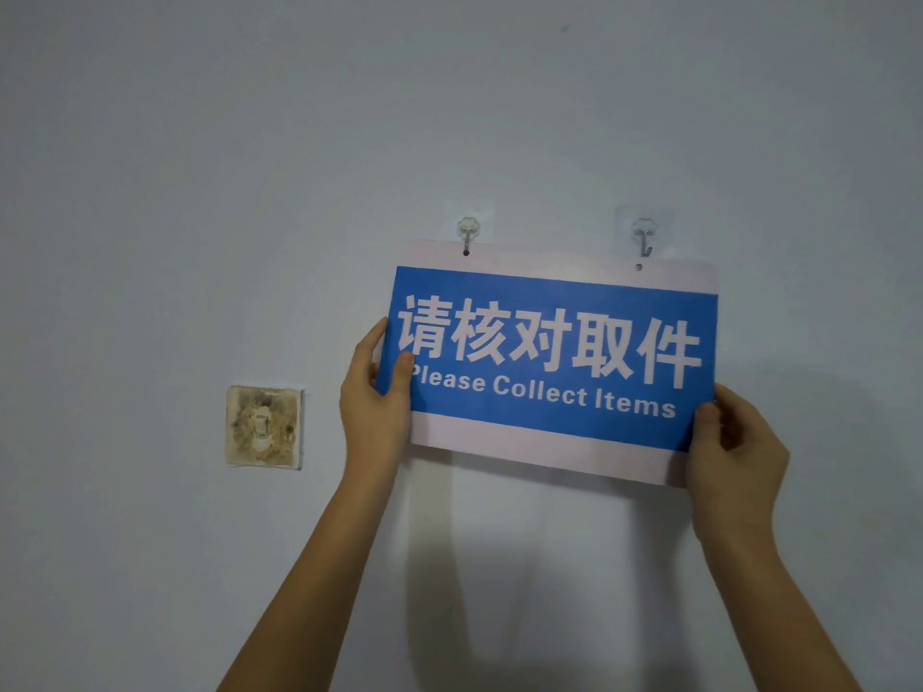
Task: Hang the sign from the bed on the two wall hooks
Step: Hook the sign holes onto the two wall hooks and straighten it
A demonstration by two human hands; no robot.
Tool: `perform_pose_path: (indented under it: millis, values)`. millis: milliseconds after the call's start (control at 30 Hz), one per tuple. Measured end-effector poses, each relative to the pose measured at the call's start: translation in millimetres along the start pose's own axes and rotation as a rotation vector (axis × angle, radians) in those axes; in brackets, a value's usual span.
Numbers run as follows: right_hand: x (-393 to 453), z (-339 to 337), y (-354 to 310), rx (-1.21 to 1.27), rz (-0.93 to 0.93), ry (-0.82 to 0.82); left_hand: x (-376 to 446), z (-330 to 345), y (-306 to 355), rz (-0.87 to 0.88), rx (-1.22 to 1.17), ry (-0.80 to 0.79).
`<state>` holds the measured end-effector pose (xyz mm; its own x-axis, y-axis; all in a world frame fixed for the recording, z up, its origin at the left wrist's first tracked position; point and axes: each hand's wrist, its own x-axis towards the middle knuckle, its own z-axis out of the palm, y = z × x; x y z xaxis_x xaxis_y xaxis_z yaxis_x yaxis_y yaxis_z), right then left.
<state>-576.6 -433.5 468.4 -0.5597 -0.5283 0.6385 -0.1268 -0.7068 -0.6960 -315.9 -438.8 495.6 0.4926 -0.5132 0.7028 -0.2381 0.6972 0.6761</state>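
Note:
A blue and white sign point(549, 362) reading "Please Collect Items" is held flat against the pale wall, tilted down to the right. Its left hole sits on the left wall hook point(466, 236). Its right hole lies just below the tip of the right wall hook point(643, 238), off the hook. My left hand point(375, 392) grips the sign's left edge, thumb on the front. My right hand point(734, 442) pinches the lower right corner.
A stained, worn wall switch plate point(263, 428) sits on the wall to the left of my left hand. Both forearms reach up from the bottom of the view. The sign casts a shadow on the wall below it.

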Motion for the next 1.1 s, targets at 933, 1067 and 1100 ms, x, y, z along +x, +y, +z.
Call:
perform_pose_path:
  millis: [933,1067,1100]
  values:
    - [31.1,-10.5,-13.7,-0.090,-0.113,-0.148,-10.3,22.0,1.2,0.011,0.041,-0.019]
    - [35.5,-11.3,-13.8,-0.086,-0.090,-0.178,-12.2,25.5,-1.4,-0.006,0.045,-0.011]
    - [35.8,-11.4,-14.4,-0.084,-0.089,-0.186,-12.7,26.5,-1.5,-0.008,0.043,-0.009]
